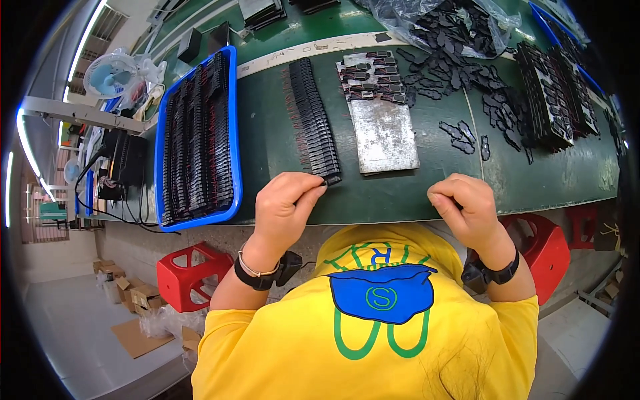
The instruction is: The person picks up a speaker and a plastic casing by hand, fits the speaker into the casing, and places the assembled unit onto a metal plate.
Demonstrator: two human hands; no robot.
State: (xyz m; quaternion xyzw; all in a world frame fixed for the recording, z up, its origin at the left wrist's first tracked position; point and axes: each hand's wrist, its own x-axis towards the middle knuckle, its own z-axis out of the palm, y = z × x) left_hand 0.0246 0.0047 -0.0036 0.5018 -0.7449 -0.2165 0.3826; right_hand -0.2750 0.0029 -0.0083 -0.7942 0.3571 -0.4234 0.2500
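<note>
My left hand [288,207] is at the near end of a long row of small black parts with thin red wires [313,120]. Its thumb and forefinger pinch a small black part [331,181] there. To the right lies a worn silver metal plate [385,137], its far half covered by several small black parts with red wires [371,77]. My right hand [467,205] hangs over the table's near edge with fingers curled, thumb against forefinger. Whatever it may hold is hidden. Nearest to it on the table are loose flat black pieces [460,136].
A blue tray [235,133] full of wired black parts stands at left. Black pieces [460,67] spill from a clear plastic bag [400,20] at the back right. Loaded plates [550,103] stand stacked at far right. Red stools [193,273] sit below the green table [267,150].
</note>
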